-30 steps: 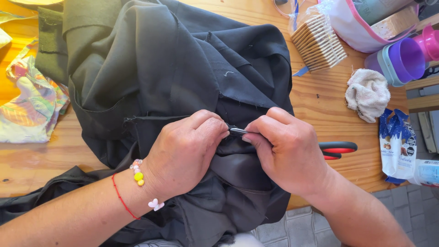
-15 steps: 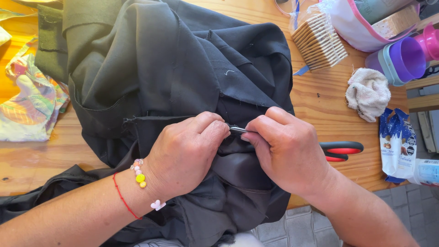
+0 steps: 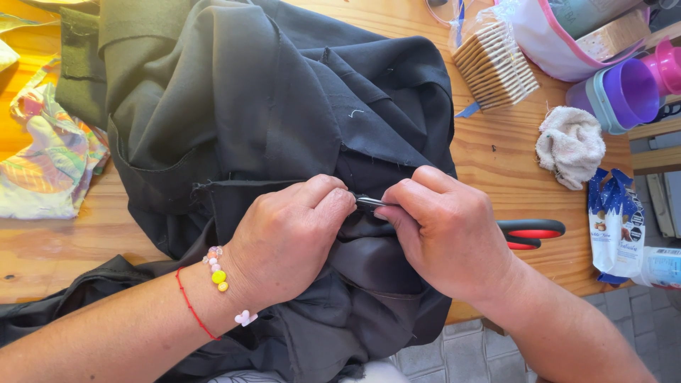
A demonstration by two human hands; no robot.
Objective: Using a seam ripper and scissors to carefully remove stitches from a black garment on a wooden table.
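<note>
— What's the setting?

— A wooden table (image 3: 496, 159) fills most of the frame, with grey paving visible below its edge at the bottom right. A large black garment (image 3: 284, 120) is spread over the middle of it and hangs off the near edge.

— And the hands?

— Both sit at centre frame, pressed close together on the black cloth. The left hand (image 3: 287, 237) pinches a fold of fabric, its wrist wearing a red thread and a beaded bracelet (image 3: 220, 276). The right hand (image 3: 447, 230) is clamped on a small dark metal tool (image 3: 369, 202), whose tip shows between the two thumbs, right at a seam. What kind of tool it is, I can't tell.

— Anything else around?

— Red-and-black scissors (image 3: 532, 232) lie just right of the right hand, partly hidden by it. A crumpled pale cloth (image 3: 571, 145) sits at right, a blue snack packet (image 3: 613, 223) below it. In the upper right are a wrapped stack of crackers (image 3: 496, 64), a pink-trimmed pouch (image 3: 567, 35) and purple cups (image 3: 628, 92). A colourful patterned fabric (image 3: 42, 163) lies at the left edge, with olive cloth (image 3: 85, 64) above it.
</note>
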